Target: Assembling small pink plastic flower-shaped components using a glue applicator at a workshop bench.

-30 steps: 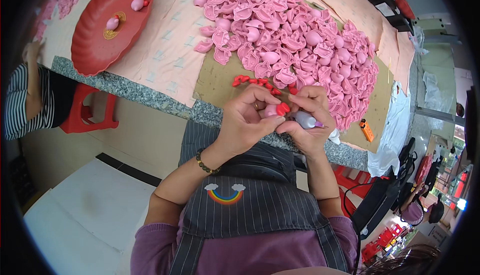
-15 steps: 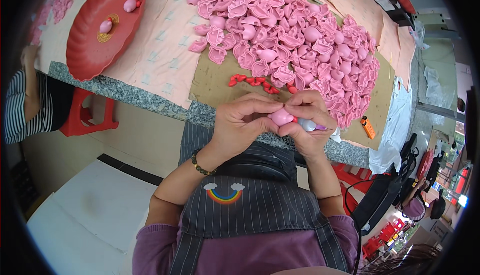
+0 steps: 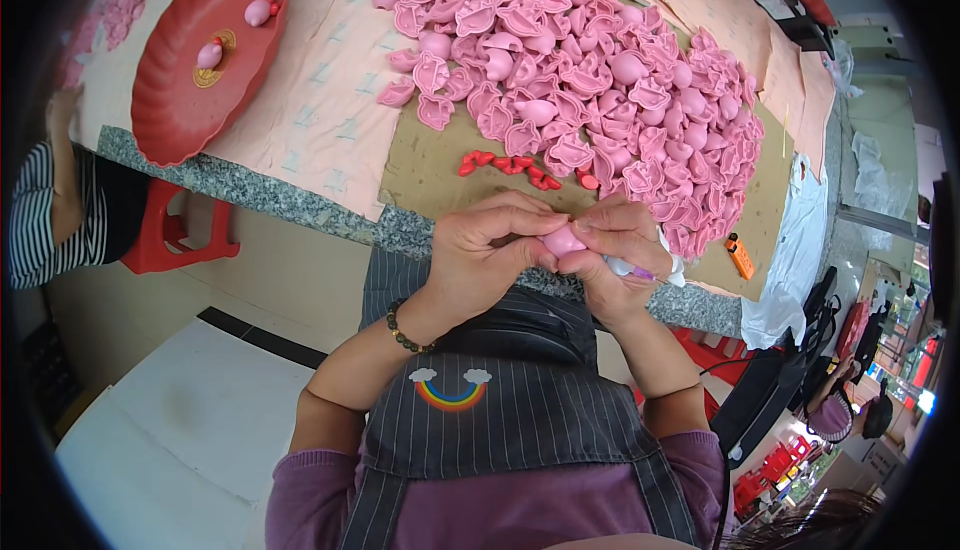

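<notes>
Both hands, left hand (image 3: 490,255) and right hand (image 3: 612,255), clamp a mostly hidden pink piece (image 3: 563,241) near the worktop (image 3: 300,200) edge.

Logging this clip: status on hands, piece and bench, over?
Both hands, left and right, shut on one pink piece at the table edge. Pink pile and red bits lie beyond. Nothing in the way.

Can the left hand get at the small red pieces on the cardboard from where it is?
Probably yes. The small red pieces lie bare on the cardboard, just beyond the left hand, with nothing between. But that hand and the right hand are both closed on a pink piece, so it must let go first.
</notes>
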Tool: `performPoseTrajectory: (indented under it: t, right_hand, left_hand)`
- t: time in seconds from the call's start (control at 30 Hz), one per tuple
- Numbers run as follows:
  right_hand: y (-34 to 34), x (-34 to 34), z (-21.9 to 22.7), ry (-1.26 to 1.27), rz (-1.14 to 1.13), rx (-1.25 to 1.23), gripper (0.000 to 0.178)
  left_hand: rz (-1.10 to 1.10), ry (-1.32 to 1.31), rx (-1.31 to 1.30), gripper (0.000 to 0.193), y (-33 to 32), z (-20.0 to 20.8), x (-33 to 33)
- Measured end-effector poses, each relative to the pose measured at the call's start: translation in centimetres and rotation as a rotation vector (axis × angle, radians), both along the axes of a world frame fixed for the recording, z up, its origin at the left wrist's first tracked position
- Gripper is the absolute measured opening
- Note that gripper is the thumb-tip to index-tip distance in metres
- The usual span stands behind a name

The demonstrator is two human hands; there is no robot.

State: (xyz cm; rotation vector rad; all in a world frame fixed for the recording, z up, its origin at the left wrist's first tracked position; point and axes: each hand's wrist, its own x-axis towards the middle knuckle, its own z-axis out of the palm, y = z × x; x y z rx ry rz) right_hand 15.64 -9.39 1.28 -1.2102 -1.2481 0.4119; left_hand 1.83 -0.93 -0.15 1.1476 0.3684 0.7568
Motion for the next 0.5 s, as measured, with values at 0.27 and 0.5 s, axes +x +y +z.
performPoseTrajectory:
  t: [0.27, 0.5]
  right_hand:
    - [0.9, -0.6, 0.5, -0.031, -0.152, -0.068, 0.034]
    - [0.5, 1.2, 1.0, -0.078, -0.013, -0.181, 0.040]
  left_hand:
    - [0.121, -0.169, 0.013, 0.027, -0.5, -0.1, 0.8]
    - [0.003, -0.124, -0.038, 0.029, 0.4, 0.6, 0.0]
